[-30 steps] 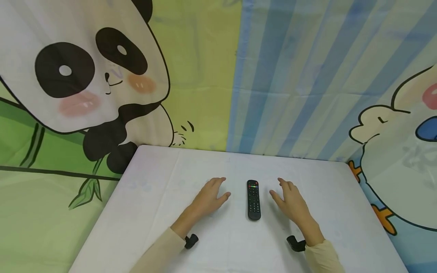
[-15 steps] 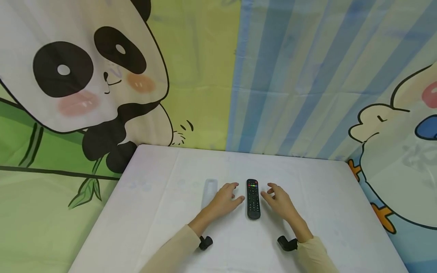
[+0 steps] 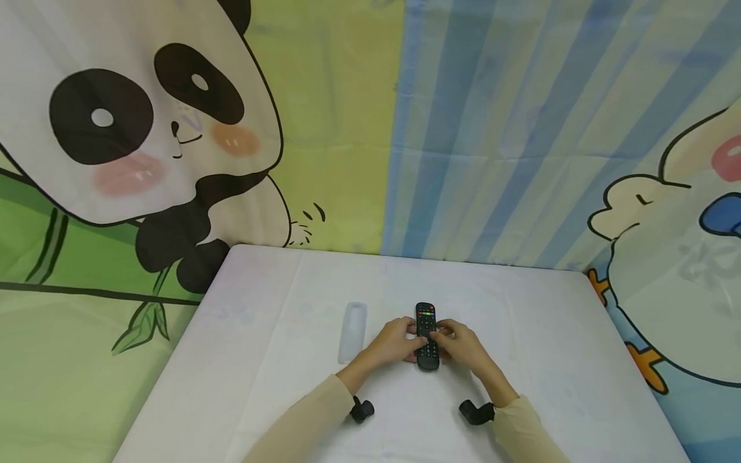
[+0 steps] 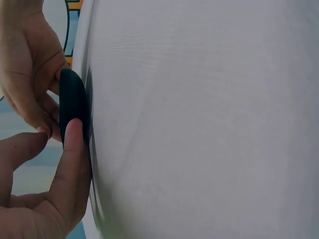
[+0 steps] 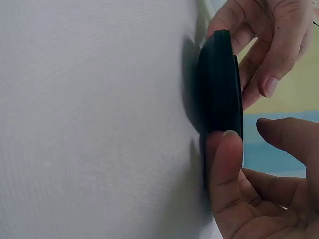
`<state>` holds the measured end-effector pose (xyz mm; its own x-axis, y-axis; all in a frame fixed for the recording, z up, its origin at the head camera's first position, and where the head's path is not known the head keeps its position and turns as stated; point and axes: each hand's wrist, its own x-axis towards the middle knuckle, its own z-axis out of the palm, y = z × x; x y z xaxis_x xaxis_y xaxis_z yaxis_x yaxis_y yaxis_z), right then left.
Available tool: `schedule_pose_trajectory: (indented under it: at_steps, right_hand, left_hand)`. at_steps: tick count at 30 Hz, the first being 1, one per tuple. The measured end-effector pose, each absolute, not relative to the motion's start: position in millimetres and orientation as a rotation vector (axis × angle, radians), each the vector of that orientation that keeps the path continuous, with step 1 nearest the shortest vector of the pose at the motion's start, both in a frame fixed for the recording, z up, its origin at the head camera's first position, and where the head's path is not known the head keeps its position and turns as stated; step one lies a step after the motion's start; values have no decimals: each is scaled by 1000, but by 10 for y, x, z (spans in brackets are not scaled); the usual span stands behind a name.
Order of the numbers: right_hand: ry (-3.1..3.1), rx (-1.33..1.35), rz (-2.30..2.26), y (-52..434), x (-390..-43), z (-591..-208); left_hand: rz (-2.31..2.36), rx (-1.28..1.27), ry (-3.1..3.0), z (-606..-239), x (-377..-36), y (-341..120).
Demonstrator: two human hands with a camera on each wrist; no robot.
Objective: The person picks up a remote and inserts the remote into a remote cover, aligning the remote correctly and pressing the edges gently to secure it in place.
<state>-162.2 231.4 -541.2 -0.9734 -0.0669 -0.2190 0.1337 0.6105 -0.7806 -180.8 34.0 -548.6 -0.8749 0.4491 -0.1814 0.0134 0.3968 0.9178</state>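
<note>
Black and slim, the remote (image 3: 426, 324) is between my left hand (image 3: 390, 343) and right hand (image 3: 465, 348), fingers of each along its sides, thumbs poised just above the keys, touching rather than pinching it. I can't tell whether it rests on the white table (image 3: 289, 289). I'd call this taking hold; the next move wants both thumbs down evenly.

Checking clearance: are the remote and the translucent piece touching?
Apart. The head view shows white tabletop between the remote and the translucent piece.
</note>
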Motion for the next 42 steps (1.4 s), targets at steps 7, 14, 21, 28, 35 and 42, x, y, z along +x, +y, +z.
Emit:
schedule_pose_trajectory:
  at_steps: [7,14,21,28,35,42]
  right_hand:
    - [2564,63,-1353,2244,-1639,-5444]
    - [2474,74,-1500,2153,-1636,-5406]
    - [2275,-32,-1714,2023,-1676,-5359]
    - [2156,-141,-1809,1827,-1727,-5308]
    - [2154,-202,-1800,1657,-1761,-5282]
    - [2167,-230,-1792,1563,-1780,-5217]
  left_hand:
    - [1525,337,2244,-5514,-1835,326]
    - [1550,357,2280,-5467,-1832,222]
    - [1635,389,2276,-5401,-1808,-37]
    - [1713,380,2240,-5323,-1771,-308]
    - [1730,372,2275,-5288,-1707,-482]
    - [1753,411,2296,-5260,-1675,-562]
